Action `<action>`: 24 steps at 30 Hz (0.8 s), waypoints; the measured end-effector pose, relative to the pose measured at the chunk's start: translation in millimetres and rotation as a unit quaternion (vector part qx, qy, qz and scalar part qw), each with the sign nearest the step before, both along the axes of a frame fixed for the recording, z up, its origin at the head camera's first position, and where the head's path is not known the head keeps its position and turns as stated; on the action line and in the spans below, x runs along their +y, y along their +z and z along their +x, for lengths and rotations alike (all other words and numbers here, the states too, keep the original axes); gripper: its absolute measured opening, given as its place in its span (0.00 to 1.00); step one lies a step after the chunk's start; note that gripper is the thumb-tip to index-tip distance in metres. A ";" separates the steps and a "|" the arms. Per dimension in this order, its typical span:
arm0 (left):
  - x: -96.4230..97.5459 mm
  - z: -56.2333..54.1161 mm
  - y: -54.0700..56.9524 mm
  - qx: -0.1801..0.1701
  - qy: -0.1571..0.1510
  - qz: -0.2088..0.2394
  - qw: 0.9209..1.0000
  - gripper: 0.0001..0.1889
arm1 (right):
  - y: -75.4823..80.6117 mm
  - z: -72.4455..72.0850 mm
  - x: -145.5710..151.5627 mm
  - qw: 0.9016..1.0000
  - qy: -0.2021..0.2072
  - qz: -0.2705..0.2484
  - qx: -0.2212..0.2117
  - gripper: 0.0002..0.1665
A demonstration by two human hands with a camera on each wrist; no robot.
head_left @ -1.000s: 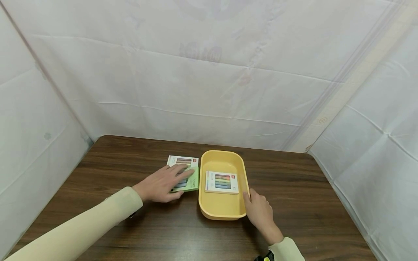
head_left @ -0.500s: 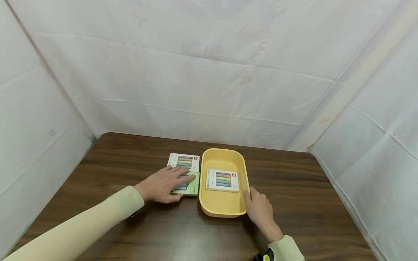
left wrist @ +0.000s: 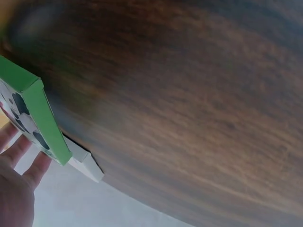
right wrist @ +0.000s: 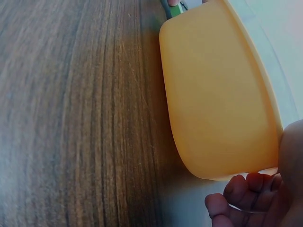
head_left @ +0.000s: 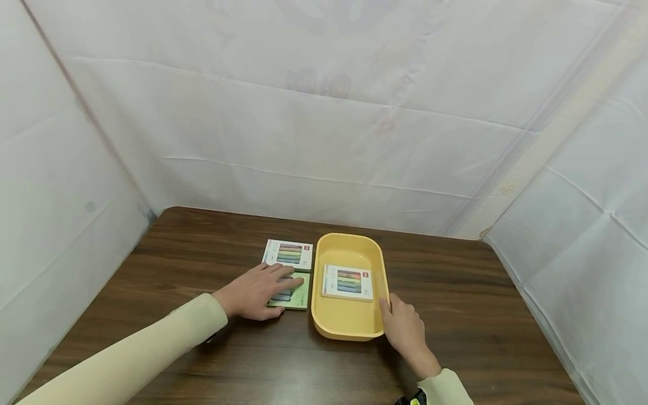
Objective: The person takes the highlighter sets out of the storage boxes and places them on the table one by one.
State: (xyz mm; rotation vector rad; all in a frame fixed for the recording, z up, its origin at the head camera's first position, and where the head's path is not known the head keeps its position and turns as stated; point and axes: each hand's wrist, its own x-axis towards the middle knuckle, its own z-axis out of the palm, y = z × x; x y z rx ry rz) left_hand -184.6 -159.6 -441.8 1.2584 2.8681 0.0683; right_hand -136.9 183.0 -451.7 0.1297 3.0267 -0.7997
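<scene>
In the head view, my left hand (head_left: 255, 292) lies spread over a flat green box (head_left: 300, 297), fingers fairly straight on its top and thumb by its near edge. Part of that box is hidden under the fingers; the left wrist view shows the box's green side (left wrist: 45, 120). Directly behind it lies a white box (head_left: 288, 253) printed with coloured sticks. A yellow plastic bin (head_left: 346, 323) stands just to the right. My right hand (head_left: 405, 329) grips its near right rim, thumb inside and fingers outside. Inside the bin lies a similar white box (head_left: 347, 282).
Everything stands on a dark brown wooden table (head_left: 202, 242). White cloth sheets (head_left: 324, 140) hang behind the table and on both sides. A watch (head_left: 416, 399) shows at the right sleeve.
The green box has come down from overlapping the white box to lying flat in front of it, with my left hand still on top. My right hand keeps its grip on the bin.
</scene>
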 end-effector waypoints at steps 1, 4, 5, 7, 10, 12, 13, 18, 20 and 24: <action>1.0 0.3 -0.9 0.000 -0.002 0.000 1.000 0.34 | -0.4 0.6 0.8 1.000 -0.001 0.001 0.001 0.19; 2.0 1.7 -2.5 -0.002 0.000 -0.006 1.000 0.33 | -0.5 1.2 1.1 1.000 -0.002 0.002 0.001 0.19; 2.2 2.1 -2.7 -0.003 0.001 -0.007 1.000 0.33 | -0.3 1.2 0.8 1.000 -0.001 0.000 0.003 0.19; 2.6 2.6 -3.3 -0.004 0.003 -0.010 1.000 0.33 | 0.3 1.2 0.2 1.000 0.001 -0.003 0.002 0.19; 2.7 3.2 -3.9 -0.008 0.005 -0.011 1.000 0.32 | 0.7 1.4 -1.0 1.000 0.004 -0.009 0.002 0.18; 3.3 3.4 -4.7 -0.011 0.005 -0.008 1.000 0.32 | 0.3 2.0 -1.0 1.000 0.004 -0.009 0.002 0.18; 3.8 3.4 -5.2 -0.012 0.004 -0.005 1.000 0.32 | 0.2 2.3 -0.8 1.000 0.003 -0.009 0.002 0.18; 6.8 2.9 -9.1 -0.007 -0.005 0.007 1.000 0.31 | 0.6 4.5 1.2 1.000 0.002 -0.005 0.003 0.18; 7.6 3.0 -10.2 -0.002 -0.010 0.011 1.000 0.31 | 0.6 5.5 1.7 1.000 0.001 -0.004 0.002 0.18; 7.8 3.9 -11.6 0.012 -0.020 0.016 1.000 0.31 | -0.3 7.6 1.6 1.000 0.001 -0.001 0.003 0.18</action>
